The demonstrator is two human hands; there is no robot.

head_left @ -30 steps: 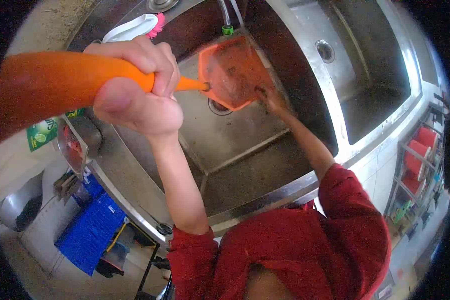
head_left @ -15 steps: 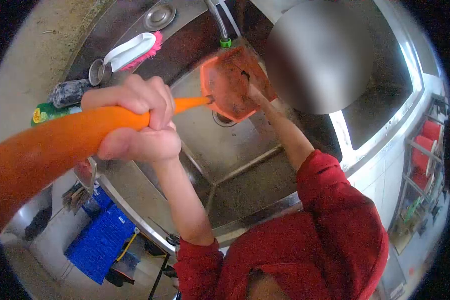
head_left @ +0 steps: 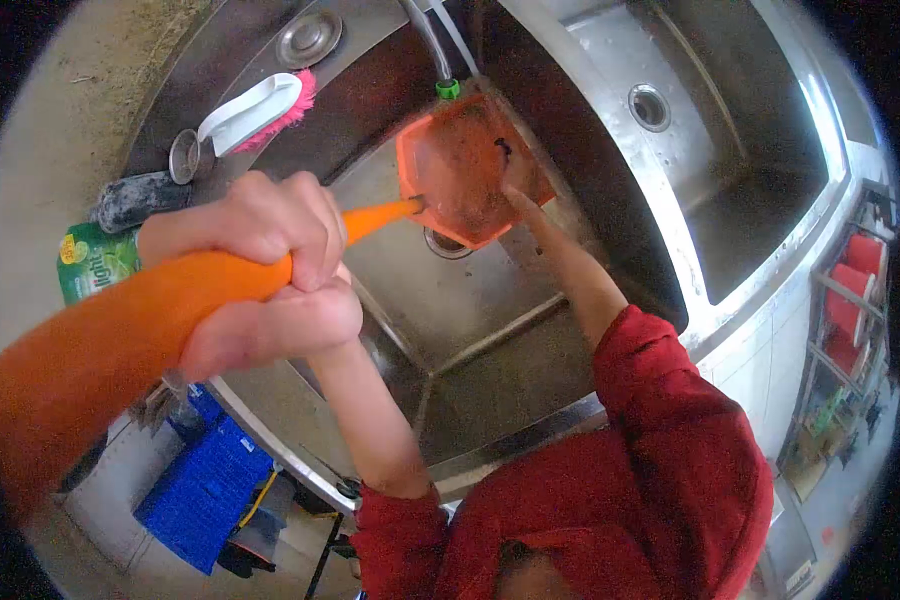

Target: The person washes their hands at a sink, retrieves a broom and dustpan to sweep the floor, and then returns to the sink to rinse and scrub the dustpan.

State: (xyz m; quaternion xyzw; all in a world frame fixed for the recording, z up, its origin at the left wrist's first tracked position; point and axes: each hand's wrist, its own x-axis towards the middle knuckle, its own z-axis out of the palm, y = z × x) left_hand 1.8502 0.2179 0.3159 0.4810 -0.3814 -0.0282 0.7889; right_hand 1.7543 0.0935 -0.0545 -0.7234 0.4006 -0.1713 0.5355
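Observation:
My left hand (head_left: 260, 265) is closed round the thick orange handle of a long-handled dustpan. The handle runs from the lower left edge of view toward the sink. At its far end the orange hexagonal pan (head_left: 445, 180) is tilted in the left sink basin, just below the green-tipped tap (head_left: 448, 89). My right hand (head_left: 513, 192) reaches inside the pan, its fingers blurred against the orange surface. A small dark piece (head_left: 503, 148) shows beside those fingers; I cannot tell whether they grip it. Dark specks dot the pan.
A white brush with pink bristles (head_left: 255, 112), a round metal lid (head_left: 308, 40), a small metal cup (head_left: 185, 157), a dark bottle (head_left: 142, 200) and a green packet (head_left: 95, 262) line the ledge. The second basin (head_left: 650, 107) is at right. Below left hangs blue plastic (head_left: 205, 500).
My right hand has shifted slightly within the pan, and the dark piece moved a little right. The left hand keeps its hold, slightly lower in view. The right basin's drain is now visible.

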